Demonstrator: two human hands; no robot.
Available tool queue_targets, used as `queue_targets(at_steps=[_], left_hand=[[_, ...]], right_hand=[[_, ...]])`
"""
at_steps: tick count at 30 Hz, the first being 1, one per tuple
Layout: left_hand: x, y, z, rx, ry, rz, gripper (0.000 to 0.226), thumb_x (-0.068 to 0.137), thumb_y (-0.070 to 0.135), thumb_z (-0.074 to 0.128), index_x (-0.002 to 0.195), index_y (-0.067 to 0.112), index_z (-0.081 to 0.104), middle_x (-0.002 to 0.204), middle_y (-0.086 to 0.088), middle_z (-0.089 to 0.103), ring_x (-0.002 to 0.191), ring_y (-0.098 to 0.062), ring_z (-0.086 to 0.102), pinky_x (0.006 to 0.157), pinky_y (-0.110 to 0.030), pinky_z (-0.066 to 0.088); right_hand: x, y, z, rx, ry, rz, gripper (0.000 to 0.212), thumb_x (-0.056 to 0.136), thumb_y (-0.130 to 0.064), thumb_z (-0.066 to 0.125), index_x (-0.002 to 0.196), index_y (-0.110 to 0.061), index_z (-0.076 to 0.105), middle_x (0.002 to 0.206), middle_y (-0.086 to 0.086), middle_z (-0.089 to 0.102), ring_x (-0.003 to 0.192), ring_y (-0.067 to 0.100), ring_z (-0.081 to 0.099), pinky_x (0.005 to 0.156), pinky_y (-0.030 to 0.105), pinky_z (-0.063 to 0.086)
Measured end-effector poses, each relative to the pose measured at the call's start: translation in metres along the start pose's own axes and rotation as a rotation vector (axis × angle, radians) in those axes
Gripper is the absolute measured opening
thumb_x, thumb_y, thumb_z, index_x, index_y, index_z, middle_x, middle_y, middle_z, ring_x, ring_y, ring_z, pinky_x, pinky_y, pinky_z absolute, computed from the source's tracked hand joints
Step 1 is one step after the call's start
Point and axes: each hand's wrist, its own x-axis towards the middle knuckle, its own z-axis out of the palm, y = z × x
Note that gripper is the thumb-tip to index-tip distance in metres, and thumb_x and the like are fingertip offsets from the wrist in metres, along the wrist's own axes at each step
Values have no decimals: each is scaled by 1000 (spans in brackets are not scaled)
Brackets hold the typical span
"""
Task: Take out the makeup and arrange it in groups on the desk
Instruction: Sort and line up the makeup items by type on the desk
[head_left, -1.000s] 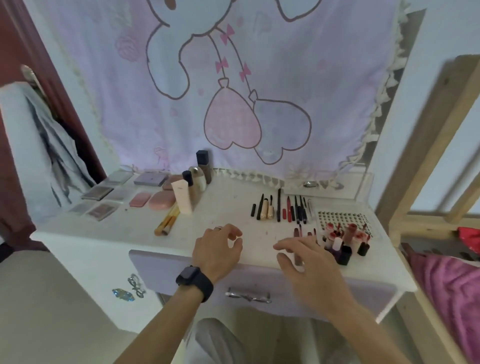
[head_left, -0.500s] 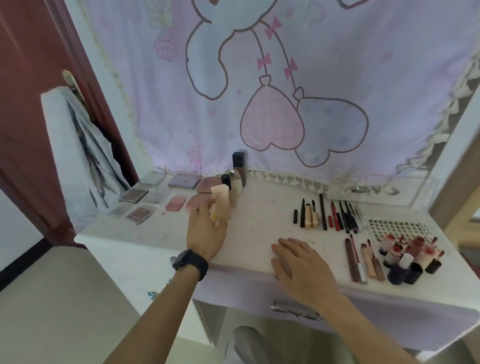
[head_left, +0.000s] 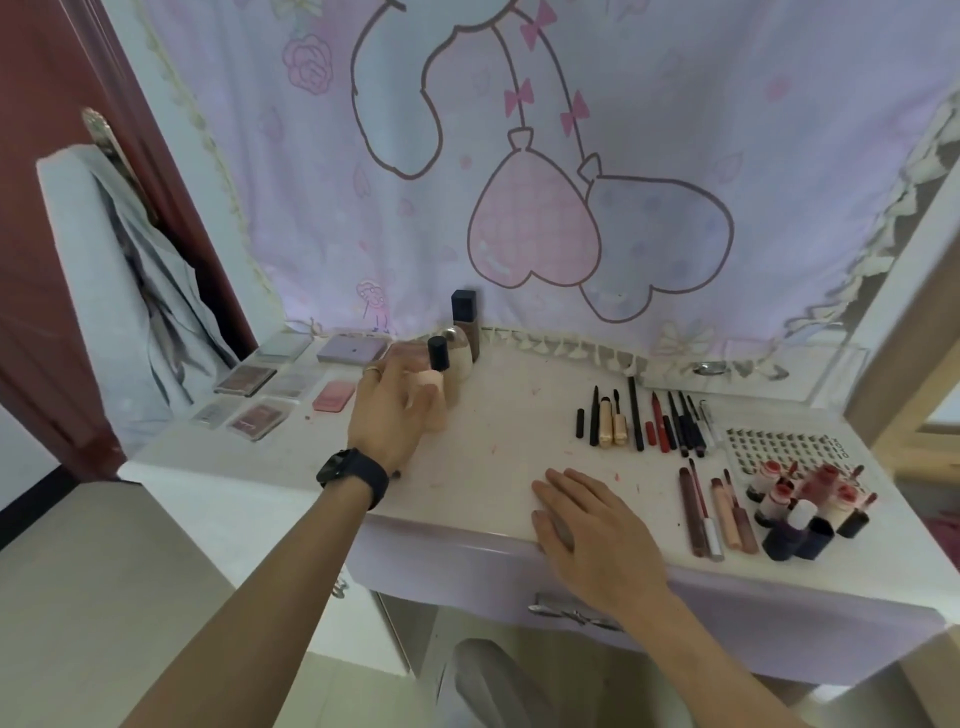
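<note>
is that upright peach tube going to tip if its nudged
Likely yes: the peach tube stands upright, tall and narrow, so a sideways push could topple it. It looks like soft plastic, so probably light and slightly squashy in the left hand. The round black-capped bottle stands close behind and might get knocked too.

Count by kind.

Flat rectangular palettes (head_left: 258, 420), clear-lidded or pink, back left: 7 in plain view, plus an 8th, pink, partly covered.

Upright containers, back centre: 4.
- 1 tall brown bottle with square black cap (head_left: 464, 322)
- 1 rounded beige bottle (head_left: 461, 364)
- 1 bottle with round black cap (head_left: 438, 353)
- 1 peach squeeze tube (head_left: 437, 415)

Slim pencils, liners and gold mascara tubes (head_left: 635, 415) in one row: about 12; the right-hand ones overlap.

Long lip-gloss tubes (head_left: 724, 512) lying flat: 4.

Small upright bottles (head_left: 797, 519), red-capped and dark, clustered far right: roughly 9, too crowded to be sure.

Clear sheet of dark lash clusters (head_left: 779, 447): 1.
</note>
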Motion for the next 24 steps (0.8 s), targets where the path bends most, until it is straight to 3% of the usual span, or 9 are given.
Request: queue_targets(at_steps=[3,6,9,10,13,16,19,24], left_hand=[[-9,4,-2,-74,7,3,20,91,34,67,84,39,49,90,18,62,83,0,58,63,-20,41],[-26,17,0,-219,86,-106,18,91,33,69,86,35,52,89,16,62,83,3,60,64,-11,41],[-50,37,10,-510,77,-290,16,93,25,70,93,25,54,94,4,64,89,-19,66,77,-34,56],[-60,45,15,-639,58,-353,16,92,21,71,93,21,54,97,-5,66,92,-26,68,78,-37,58],[-90,69,28,-954,-4,-550,24,91,17,73,103,5,56,107,-20,69,98,-30,72,74,-29,60],[-115,84,41,-1161,-77,-693,32,88,17,74,109,0,56,108,-21,71,94,-28,74,73,-30,60],[-130,94,50,-1244,-144,-749,31,84,17,76,104,2,57,105,-19,73,93,-29,74,72,-30,60],[-153,111,58,-1199,-287,-685,48,69,28,83,103,6,57,100,-15,75,89,-26,74,69,-28,60]], right_hand=[[0,0,-1,14,-5,3,42,102,-42,52,138,-23,63,144,-5,59,138,14,50,115,25,27],[0,1,-1,32,-37,15,46,104,-46,46,143,-25,58,150,-8,53,143,11,42,116,21,21],[1,2,-4,98,-66,55,48,104,-50,42,143,-27,57,150,-13,51,142,6,40,114,18,21],[1,1,-7,158,-72,99,49,103,-54,41,143,-29,56,146,-16,52,137,4,44,112,18,27],[-1,0,-23,519,14,304,51,97,-64,41,136,-33,54,122,-23,56,108,-1,56,90,19,45],[-11,1,-40,853,178,488,28,96,-54,51,116,-37,58,92,-16,71,79,1,67,67,19,55],[-25,4,-54,1018,200,552,21,98,-44,55,104,-27,65,80,-5,73,58,6,61,54,19,51],[-54,12,-72,1135,161,621,53,91,-52,56,86,1,59,58,-1,58,49,12,48,46,20,41]])
